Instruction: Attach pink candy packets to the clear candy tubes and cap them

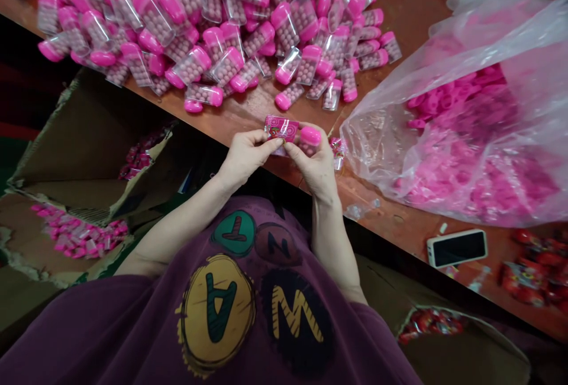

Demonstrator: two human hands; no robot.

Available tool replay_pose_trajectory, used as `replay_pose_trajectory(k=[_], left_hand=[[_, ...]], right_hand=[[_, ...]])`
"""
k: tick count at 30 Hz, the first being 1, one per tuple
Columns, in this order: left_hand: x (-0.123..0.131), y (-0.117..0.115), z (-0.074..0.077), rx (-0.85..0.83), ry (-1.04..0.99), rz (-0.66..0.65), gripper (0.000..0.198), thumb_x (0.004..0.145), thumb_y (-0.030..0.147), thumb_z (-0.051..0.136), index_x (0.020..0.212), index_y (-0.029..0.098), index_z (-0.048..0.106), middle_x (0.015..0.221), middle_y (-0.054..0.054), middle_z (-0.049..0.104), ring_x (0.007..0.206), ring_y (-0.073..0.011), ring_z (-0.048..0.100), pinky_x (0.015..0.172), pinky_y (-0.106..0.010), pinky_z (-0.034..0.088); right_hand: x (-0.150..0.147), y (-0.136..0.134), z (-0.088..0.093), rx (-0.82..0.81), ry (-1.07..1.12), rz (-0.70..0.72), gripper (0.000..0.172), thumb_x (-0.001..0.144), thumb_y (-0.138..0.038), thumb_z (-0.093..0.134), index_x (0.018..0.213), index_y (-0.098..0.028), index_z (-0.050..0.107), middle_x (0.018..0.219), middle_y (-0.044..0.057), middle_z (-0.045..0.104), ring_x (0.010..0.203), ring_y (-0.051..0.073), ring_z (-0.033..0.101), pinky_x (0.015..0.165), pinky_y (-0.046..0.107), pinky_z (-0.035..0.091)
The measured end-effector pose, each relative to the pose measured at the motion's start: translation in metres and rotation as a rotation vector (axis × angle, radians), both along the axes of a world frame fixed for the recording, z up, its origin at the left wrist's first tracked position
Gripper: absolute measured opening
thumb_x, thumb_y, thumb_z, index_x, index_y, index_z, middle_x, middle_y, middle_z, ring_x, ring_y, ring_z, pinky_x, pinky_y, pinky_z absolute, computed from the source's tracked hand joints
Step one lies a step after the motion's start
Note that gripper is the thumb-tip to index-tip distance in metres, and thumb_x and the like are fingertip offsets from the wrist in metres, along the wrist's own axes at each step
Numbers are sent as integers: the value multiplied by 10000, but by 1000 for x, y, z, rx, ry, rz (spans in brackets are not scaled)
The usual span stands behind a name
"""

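Reading the head view, I find a capped candy tube (309, 139) and a printed label (281, 128) held just over the edge of the table (390, 214). The tube's pink cap points up and toward the person's right, and its long axis slants from the fingers to that cap. The label's long axis runs nearly level, left to right, with its right end touching the cap. The right hand (314, 167) hides most of the tube body, so its lower end cannot be made out. I cannot tell whether the label is stuck to the tube.

Left hand (247, 159): thumb and fingers form a narrow pinch on the label's left end. Right hand: a narrow grip on the tube, just beside the left hand.

On the table lie a heap of tubes (213, 30), a plastic bag of pink caps (461, 136), a phone (457, 248) and red packets (528, 272). Cardboard boxes (75, 148) sit below the table edge, holding pink and red packets.
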State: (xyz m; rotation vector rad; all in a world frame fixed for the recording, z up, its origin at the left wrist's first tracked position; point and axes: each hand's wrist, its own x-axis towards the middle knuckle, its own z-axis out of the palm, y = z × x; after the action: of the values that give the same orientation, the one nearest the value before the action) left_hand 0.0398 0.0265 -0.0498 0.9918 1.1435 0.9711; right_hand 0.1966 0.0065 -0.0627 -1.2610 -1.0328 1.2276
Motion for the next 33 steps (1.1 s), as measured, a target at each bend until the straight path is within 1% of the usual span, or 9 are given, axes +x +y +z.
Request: replay_pose_trajectory(k=[2,4,7,11,16,21,25,30,33], left_hand=[[3,-5,1,-114,-113,28,375,816,286,829,571,157,576,507,55,440,478,-48,349,486,-220,257],[6,-10,0,-210,-182,62,361,772,292,880,596,148,600,513,51,468,450,-33,342,446,-209,207],[10,-16,-1,-301,-245,110,370,736,275,922,608,141,602,538,42,510,435,-22,367,414,-195,184],[12,-20,0,-345,-278,118,344,734,247,927,624,133,622,539,36,539,425,-20,406,400,-180,209],[12,-26,3,-366,-252,78,413,732,306,936,584,144,585,466,42,502,384,-24,384,385,-180,210],[1,-28,9,-312,-197,-13,423,766,446,916,641,143,649,495,29,523,403,-33,396,393,-187,218],[-8,-27,13,-265,-203,-59,342,793,394,889,660,143,700,495,21,518,417,-37,388,407,-187,215],[-6,-28,9,-303,-210,75,275,762,294,907,662,137,706,488,25,522,418,-36,400,408,-184,234],[-6,-27,11,-324,-218,162,276,774,260,912,671,135,689,496,32,529,419,-32,417,409,-176,252]], right_hand=[[-4,-5,-1,-69,117,-27,504,762,-374,920,1162,-274,630,834,-63,626,690,91,585,653,229,547],[-7,-9,-2,-125,188,-62,512,744,-375,931,1148,-275,634,726,-99,522,576,60,472,522,189,442],[-10,-12,1,-198,276,-85,516,718,-365,937,1110,-267,617,679,-124,455,500,37,382,439,177,328],[-12,-16,5,-262,376,-82,491,693,-325,930,1009,-255,561,640,-144,435,452,28,363,418,188,292],[-14,-21,4,-273,477,-33,532,679,-323,920,1072,-251,570,594,-166,384,418,20,267,392,191,223],[-9,-25,5,-274,436,-9,554,708,-343,910,1153,-262,591,600,-160,376,434,29,267,396,192,217],[-6,-26,5,-277,416,5,531,720,-355,912,1146,-263,608,590,-156,381,431,31,263,393,191,209],[-9,-27,2,-280,417,16,574,744,-426,918,1165,-271,560,588,-162,427,409,31,284,392,190,194],[-8,-28,2,-304,427,89,589,784,-508,887,1193,-279,531,605,-146,529,408,37,329,398,181,188]])
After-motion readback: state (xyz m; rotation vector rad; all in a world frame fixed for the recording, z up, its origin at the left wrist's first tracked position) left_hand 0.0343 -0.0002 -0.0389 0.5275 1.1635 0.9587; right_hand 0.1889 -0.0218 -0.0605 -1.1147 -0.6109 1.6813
